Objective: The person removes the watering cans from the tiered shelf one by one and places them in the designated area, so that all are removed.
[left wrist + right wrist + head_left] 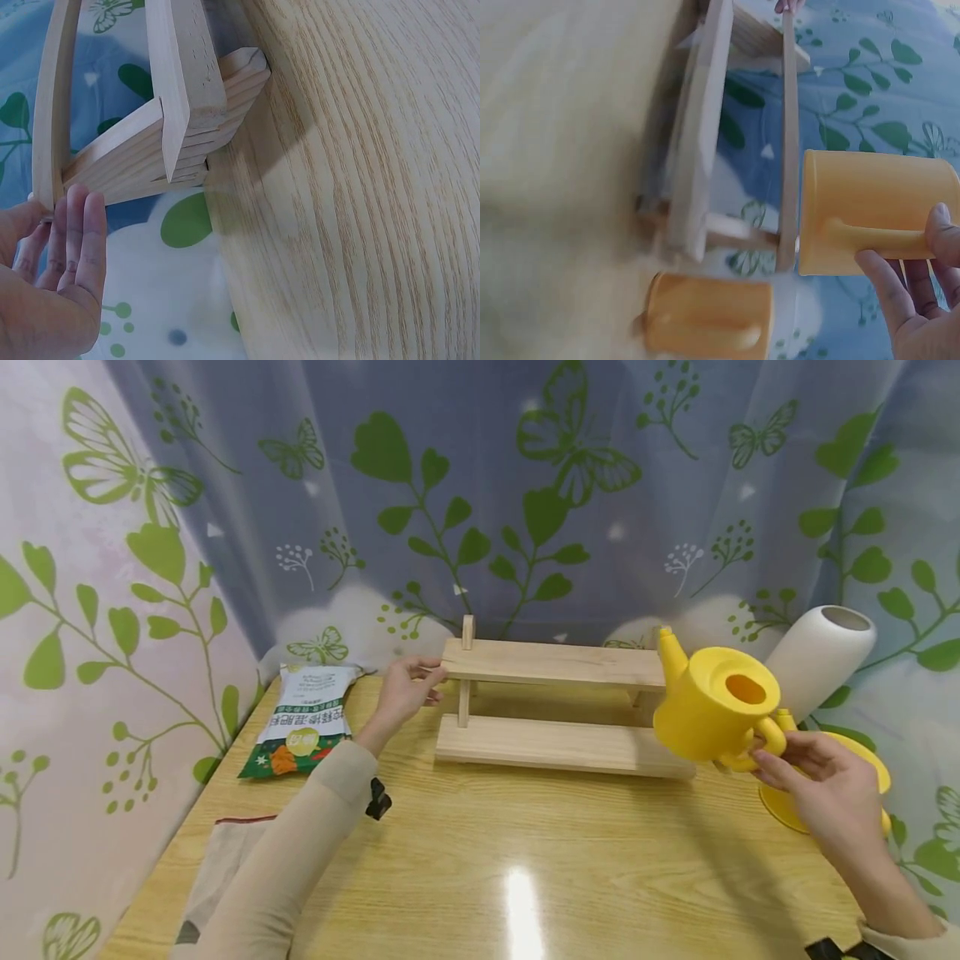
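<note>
A two-tier wooden shelf rack stands on the table. My left hand pinches the left end of its upper board between thumb and fingers. With my right hand I grip a yellow watering can by its handle, above the table near the rack's right end. Its spout points up and its top opening faces me at a tilt. In the right wrist view, the can's base is right by the upper board's end. A second yellow watering can sits lower, partly hidden behind my right hand in the head view.
A white vase stands at the back right, behind the cans. At the left lies a green and white printed bag. A grey cloth item is partly under my left sleeve. Patterned curtains enclose the table's back and sides.
</note>
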Available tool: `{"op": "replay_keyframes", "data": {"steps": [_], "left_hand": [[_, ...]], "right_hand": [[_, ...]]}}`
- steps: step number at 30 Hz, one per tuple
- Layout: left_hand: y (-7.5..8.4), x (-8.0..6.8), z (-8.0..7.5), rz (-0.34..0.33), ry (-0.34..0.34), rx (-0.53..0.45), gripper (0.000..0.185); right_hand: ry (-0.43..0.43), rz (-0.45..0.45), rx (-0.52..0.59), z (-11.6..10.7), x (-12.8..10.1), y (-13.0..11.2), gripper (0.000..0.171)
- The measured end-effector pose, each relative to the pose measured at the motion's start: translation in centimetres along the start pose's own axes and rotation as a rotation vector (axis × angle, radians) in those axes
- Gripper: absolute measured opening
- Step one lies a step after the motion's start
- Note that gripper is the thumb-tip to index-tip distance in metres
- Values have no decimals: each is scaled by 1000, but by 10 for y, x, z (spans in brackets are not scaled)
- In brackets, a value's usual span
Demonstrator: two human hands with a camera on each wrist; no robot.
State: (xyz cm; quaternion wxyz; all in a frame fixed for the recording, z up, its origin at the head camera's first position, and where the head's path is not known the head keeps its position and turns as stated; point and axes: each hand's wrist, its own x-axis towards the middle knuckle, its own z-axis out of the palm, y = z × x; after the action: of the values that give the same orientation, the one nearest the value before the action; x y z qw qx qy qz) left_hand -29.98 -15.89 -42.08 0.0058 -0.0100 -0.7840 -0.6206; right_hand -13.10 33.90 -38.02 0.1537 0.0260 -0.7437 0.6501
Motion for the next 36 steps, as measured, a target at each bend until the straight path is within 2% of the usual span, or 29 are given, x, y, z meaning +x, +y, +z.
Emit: {"op": "replay_keyframes", "data": {"steps": [5,8,11,14,19,20,23,27,30,34,36], "left_hand": [[1,-2,0,-2,0,-5,35],[0,-1,0,-3,1,-6,35],[0,0,0,3,1,-4,35],[0,1,0,8,1,-3,34],[-1,0,0,0,1,-3,36],[-1,0,0,-2,2,-5,36],[-2,0,-1,-4,3,-8,36],[-2,0,-1,-3,2,-4,35],[-2,0,-2,0,0,2,35],[-1,-1,-1,11,-4,0,35],[-1,-2,-1,18,-4,0,34]], "right_hand": [[132,57,-51,-21,-37,12,29],[222,175,-75,-31,-58,19,28],[317,317,-235,-36,-70,23,26],[390,414,-304,-39,-79,31,27],[430,394,-143,-49,-98,52,31],[438,409,-113,-51,-100,56,29],[459,497,-120,-56,-103,66,23],[365,555,-328,-67,-107,82,4],[251,529,-499,-76,-109,93,20],[154,520,-550,-84,-109,102,33],[149,548,-540,-85,-108,104,37]]}}
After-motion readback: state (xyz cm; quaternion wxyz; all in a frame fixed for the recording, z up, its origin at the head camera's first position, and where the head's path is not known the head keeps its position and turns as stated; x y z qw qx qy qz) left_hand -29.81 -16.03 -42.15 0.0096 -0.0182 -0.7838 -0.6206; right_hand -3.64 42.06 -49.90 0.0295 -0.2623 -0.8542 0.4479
